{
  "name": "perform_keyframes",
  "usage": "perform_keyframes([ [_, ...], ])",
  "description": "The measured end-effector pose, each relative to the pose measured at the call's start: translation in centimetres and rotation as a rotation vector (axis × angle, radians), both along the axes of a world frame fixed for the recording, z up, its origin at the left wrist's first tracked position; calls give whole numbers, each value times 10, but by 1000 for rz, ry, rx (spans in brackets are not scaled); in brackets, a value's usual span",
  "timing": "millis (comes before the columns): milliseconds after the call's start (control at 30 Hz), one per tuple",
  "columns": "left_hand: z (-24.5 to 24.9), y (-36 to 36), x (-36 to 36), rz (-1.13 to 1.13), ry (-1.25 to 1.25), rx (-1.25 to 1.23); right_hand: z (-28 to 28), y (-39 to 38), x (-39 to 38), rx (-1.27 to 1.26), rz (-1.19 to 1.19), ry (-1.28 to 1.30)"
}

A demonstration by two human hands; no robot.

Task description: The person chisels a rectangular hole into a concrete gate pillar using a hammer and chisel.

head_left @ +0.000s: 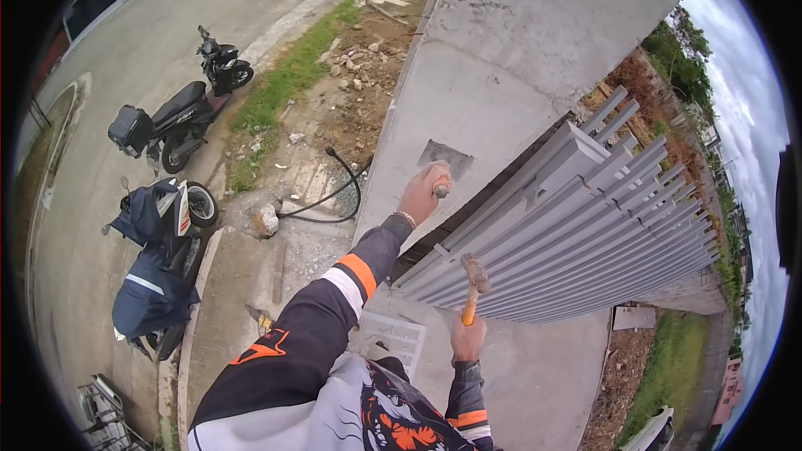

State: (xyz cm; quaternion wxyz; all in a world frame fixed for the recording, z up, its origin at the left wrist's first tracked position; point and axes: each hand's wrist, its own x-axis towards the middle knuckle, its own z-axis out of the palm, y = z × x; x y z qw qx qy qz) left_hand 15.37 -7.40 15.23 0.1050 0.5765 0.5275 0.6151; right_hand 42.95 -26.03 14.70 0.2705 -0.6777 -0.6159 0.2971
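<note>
My left hand (424, 194) is closed in a fist against the concrete column (493, 92). The round butt end of a chisel (441, 191) shows from it; the rest is hidden by the fingers. Just beyond the fist is a darker, roughly square recessed patch (447, 155) in the concrete. My right hand (468, 340) grips the orange-yellow handle of a hammer (475, 272). The hammer's worn, dusty head points up, in front of the grey slatted gate (576, 225), apart from the chisel.
Left of the column lie rubble (359, 67) and a looped black hose (357, 200). A power tool (261, 317) is on the ground. Black scooter (180, 113) and covered motorcycle (154, 292) stand along the road. A pale slatted panel (393, 338) lies near my body.
</note>
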Motion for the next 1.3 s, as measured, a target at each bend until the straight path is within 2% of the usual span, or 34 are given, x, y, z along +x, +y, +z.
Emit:
perform_keyframes([
  [133,-4,17,-6,-24,53,12,30,11,-11,86,82,59],
  [200,-1,17,-7,-24,53,6,78,14,-27,133,103,187],
  [300,1,16,-3,-7,4,1,140,16,-45,437,211,599],
  [400,5,23,-5,1,-21,2,120,57,-95,760,297,909],
  [467,6,22,-3,-12,-64,-61,25,112,-88,381,199,-9],
  [567,6,31,-3,16,-41,-8,51,101,-92,387,152,-70],
  [600,-5,14,9,14,-50,-54,70,73,-81,350,130,59],
  [667,11,28,-3,41,-22,-47,133,64,-86,372,106,362],
  [767,14,30,-5,26,-58,-28,176,44,-97,698,358,922],
  [833,9,30,-5,23,-73,-59,106,86,-104,775,175,700],
  [900,9,33,-6,10,-69,-112,11,137,-87,312,173,-138],
  [967,21,43,-20,20,-134,-108,22,129,-75,231,43,-97],
  [1000,9,27,-18,35,-189,-146,16,103,-56,148,-8,-96],
  [1067,-3,7,-20,27,-164,-163,-14,80,-16,36,-91,-9],
  [1100,-6,-1,-21,24,-151,-162,-45,69,9,73,-113,6],
  [1133,-12,-17,-24,13,-185,-249,-77,50,36,102,-137,17],
  [1200,-28,-58,-30,-9,-250,-437,-112,7,79,-182,-222,-163],
  [1267,-25,-108,-27,58,-313,-667,-163,-53,123,-368,-257,-174],
  [1300,-60,-129,-33,142,-51,-677,-186,-86,141,-495,-313,-215],
])
